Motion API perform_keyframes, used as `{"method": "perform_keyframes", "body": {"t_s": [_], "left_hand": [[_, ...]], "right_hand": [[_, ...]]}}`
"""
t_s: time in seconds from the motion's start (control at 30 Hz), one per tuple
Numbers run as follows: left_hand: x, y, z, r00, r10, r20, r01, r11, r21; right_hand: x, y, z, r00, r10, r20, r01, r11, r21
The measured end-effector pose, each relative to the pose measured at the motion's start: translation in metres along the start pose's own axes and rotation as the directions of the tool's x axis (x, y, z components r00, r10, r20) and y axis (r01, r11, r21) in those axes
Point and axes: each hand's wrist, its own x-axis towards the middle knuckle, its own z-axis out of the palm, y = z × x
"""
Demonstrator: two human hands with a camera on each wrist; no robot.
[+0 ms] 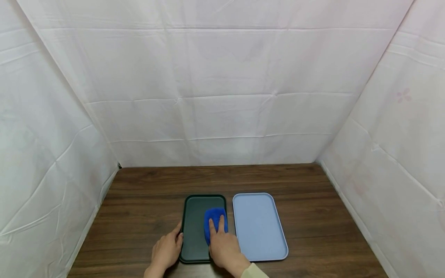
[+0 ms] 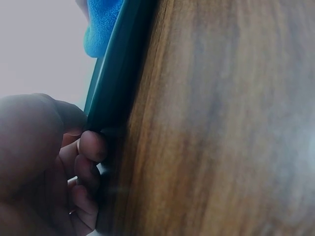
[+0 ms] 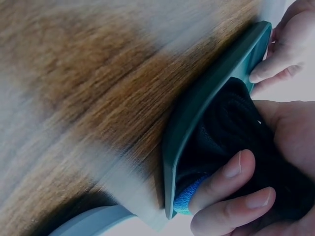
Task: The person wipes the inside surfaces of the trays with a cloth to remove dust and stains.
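A dark green tray (image 1: pixel 194 227) lies flat on the wooden table. My left hand (image 1: pixel 165 249) holds its left edge, thumb on the rim and the other fingers bent against the outer side, as the left wrist view shows. On the tray's right half is a bright blue cloth (image 1: pixel 215 213), pressed down by my right hand (image 1: pixel 224 245) with two fingers stretched over it. From the right wrist view, dark bunched folds (image 3: pixel 211 130) fill the space between thumb and curled fingers, with a blue bit (image 3: pixel 187 196) showing below. The cloth's underside is hidden.
Just right of the green tray lies a light blue tray (image 1: pixel 259 227), a narrow gap between them. The brown wooden table (image 1: pixel 320 216) is bordered by white fabric sheets (image 1: pixel 222 116) at the back and both sides.
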Motion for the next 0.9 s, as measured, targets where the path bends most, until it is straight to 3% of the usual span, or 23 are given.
{"method": "perform_keyframes", "body": {"t_s": [0.3,0.9], "left_hand": [[-0.001,0.001,-0.001,1.0,0.015,0.003,-0.015,1.0,0.007],[0.001,0.001,-0.002,1.0,-0.015,0.018,0.015,1.0,0.001]], "right_hand": [[0.009,0.001,0.004,1.0,0.009,-0.015,-0.009,1.0,0.008],[0.025,0.002,-0.008,0.999,0.042,-0.018,-0.042,0.999,0.014]]}}
